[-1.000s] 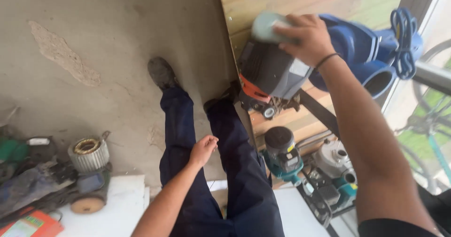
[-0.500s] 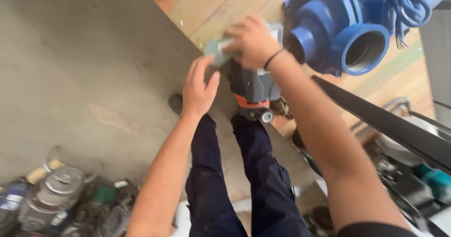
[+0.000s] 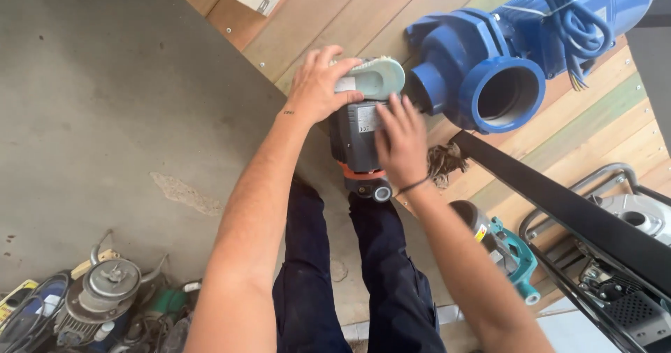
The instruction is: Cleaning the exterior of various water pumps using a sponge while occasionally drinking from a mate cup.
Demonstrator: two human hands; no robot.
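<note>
Hidden and cut-off parts

The grey power tool (image 3: 360,140) is largely covered by both hands; the blue pump (image 3: 517,52) runs off the top edge.

A repair workshop for motors and pumps: a large blue electric pump with a coiled blue cable (image 3: 517,52) lies on a platform of bare wooden planks (image 3: 335,24) beside a stained concrete floor (image 3: 112,115). Worn motors and machine parts (image 3: 105,300) are heaped at the floor's edge, and a teal-and-black power tool (image 3: 503,248) sits near a metal-framed engine (image 3: 622,255).
</note>
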